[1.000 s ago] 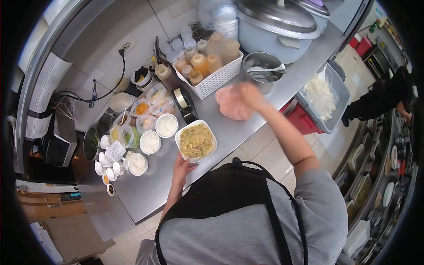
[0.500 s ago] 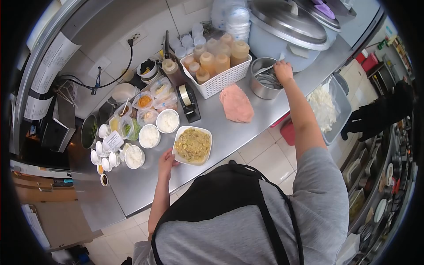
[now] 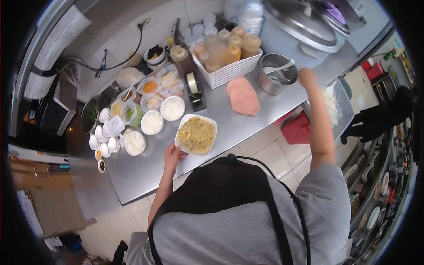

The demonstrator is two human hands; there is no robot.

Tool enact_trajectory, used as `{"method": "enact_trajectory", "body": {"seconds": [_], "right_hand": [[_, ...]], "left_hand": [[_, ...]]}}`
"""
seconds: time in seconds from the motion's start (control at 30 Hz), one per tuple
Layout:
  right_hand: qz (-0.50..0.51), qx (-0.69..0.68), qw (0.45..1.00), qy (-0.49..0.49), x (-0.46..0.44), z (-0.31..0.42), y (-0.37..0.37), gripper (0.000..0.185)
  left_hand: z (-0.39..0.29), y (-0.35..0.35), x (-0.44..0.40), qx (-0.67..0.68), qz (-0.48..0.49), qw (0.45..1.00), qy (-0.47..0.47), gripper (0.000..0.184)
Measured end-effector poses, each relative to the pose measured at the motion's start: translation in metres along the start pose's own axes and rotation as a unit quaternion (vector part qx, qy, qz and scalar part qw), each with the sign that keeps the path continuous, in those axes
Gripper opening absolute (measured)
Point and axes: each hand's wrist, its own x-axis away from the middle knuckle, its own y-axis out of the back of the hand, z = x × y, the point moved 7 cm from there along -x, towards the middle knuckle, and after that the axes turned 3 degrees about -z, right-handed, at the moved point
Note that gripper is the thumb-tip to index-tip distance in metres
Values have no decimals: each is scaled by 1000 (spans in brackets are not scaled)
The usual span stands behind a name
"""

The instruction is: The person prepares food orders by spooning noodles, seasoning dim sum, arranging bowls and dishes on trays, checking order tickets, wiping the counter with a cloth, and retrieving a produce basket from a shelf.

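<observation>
My left hand (image 3: 173,154) holds the near left edge of a square white bowl (image 3: 196,134) filled with a yellowish, chunky food. To the right, my right hand (image 3: 308,78) is blurred, just beside a round metal pot (image 3: 274,86); whether it holds anything is hidden by the blur. Utensils, one with a pale handle (image 3: 287,65), stand in that pot. A folded pink cloth (image 3: 244,97) lies on the steel counter (image 3: 221,115) between the bowl and the pot.
A white basket (image 3: 229,73) of sauce bottles and a tape dispenser (image 3: 194,90) stand behind. White rice cups (image 3: 152,123) and bagged ingredients are at left. A large lidded cooker (image 3: 287,37) is at back right, a grey bin (image 3: 346,117) at right. A person in dark clothes (image 3: 380,117) stands far right.
My right hand has gone from the cloth to the pot's utensils, then off to the pot's right side. The cloth lies released. My left hand stays at the bowl while the view shifts.
</observation>
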Motion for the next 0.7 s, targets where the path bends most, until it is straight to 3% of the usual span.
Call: {"method": "enact_trajectory", "body": {"seconds": [0.07,0.17,0.23,0.33,0.37,0.4,0.5,0.57,0.7], "right_hand": [[-105,-32,994,7,31,-18,18,25],[-106,-100,989,0,78,3,60,28],[-65,-324,943,-44,108,50,87,32],[-58,-463,880,91,141,149,48,36],[-73,-451,875,162,153,185,29,42],[21,-478,866,148,166,221,43,42],[7,-479,855,198,188,282,40,43],[-73,-375,873,303,197,308,48,42],[-104,-352,863,347,203,313,55,42]], "left_hand": [[2,4,-8,4,2,999,-32,31],[-1,9,-22,-45,15,998,-37,32],[-18,7,-26,-31,1,999,-31,32],[-22,6,-35,-34,28,999,-8,32],[-22,5,-36,-30,40,999,0,33],[-21,4,-36,-26,52,998,8,33],[-25,3,-30,8,50,998,21,34],[-21,5,-34,7,51,998,19,34],[-23,5,-35,-6,45,999,19,34]]}}
